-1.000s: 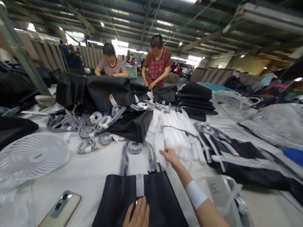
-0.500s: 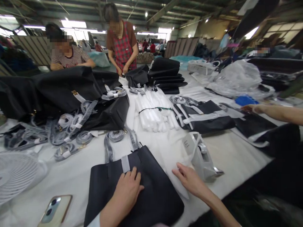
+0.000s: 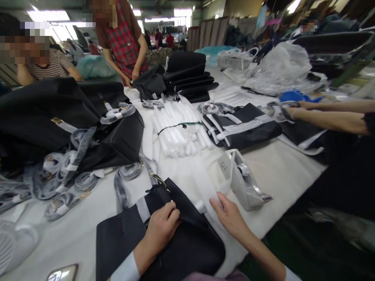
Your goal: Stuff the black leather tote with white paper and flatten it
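A black handbag [image 3: 123, 242] lies flat in front of me, with a pale strip of wrap [image 3: 143, 209] across its upper part. My left hand [image 3: 162, 224] is closed on the bag near its top opening, by a gold fitting, and the edge there is lifted. Right of the bag, my right hand [image 3: 230, 214] pinches a strip of thin white foam sheet [image 3: 202, 181] between thumb and fingers. Just beyond that hand stands a grey-white tape dispenser [image 3: 249, 191]. Plastic-wrapped straps [image 3: 129, 171] lie above the bag's top edge.
A tied bundle of white foam rolls [image 3: 178, 132] lies mid-table. Black bags [image 3: 117, 136] and coiled straps crowd the left, beside a white fan [image 3: 17, 246] and a phone [image 3: 63, 273]. A co-worker's hands [image 3: 299, 109] work at the right over another bag. Two people stand or sit across the table.
My left hand has gone from lying spread on the bag to gripping its upper edge, which has risen. My right hand has closed on the foam strip. The view has shifted right and down.
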`<state>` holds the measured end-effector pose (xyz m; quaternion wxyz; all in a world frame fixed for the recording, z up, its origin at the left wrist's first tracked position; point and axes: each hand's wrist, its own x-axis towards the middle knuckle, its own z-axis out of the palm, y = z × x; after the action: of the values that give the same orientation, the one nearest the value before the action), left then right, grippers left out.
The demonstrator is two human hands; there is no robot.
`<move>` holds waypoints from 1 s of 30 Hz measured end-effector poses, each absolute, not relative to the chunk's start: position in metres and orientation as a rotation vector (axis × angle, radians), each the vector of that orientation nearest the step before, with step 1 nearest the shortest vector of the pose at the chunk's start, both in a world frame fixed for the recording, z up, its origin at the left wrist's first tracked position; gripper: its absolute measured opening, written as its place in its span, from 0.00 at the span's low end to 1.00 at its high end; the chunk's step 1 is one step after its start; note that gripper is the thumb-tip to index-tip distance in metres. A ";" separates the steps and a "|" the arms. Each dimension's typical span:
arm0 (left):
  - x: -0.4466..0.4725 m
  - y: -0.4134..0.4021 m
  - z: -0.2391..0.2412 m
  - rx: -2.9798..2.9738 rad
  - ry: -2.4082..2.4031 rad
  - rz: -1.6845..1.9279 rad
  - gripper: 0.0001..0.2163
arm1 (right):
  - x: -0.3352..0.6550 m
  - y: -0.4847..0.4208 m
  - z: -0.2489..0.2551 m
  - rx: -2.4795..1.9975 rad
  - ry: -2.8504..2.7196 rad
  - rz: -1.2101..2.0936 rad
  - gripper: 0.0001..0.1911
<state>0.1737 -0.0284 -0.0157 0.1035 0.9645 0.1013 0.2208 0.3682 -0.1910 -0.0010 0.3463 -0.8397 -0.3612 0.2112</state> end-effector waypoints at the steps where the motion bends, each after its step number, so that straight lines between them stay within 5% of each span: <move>1: 0.168 -0.031 -0.021 2.819 0.283 0.799 0.03 | 0.368 -0.192 0.004 -2.136 -0.923 0.554 0.16; 16: 0.172 -0.030 -0.020 2.715 0.200 1.048 0.05 | 0.341 -0.170 0.035 -2.417 -1.506 0.877 0.16; 21: 0.173 -0.029 -0.019 2.753 0.264 1.014 0.05 | 0.343 -0.157 0.050 -2.494 -1.799 0.733 0.18; 30: 0.177 -0.019 -0.021 2.709 0.314 1.134 0.08 | 0.329 -0.127 0.030 -2.295 -1.643 0.757 0.17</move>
<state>0.1769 -0.0186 -0.0211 0.0939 0.9132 0.1058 0.3822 0.3293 -0.1274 0.0297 0.1094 -0.7807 -0.5588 0.2575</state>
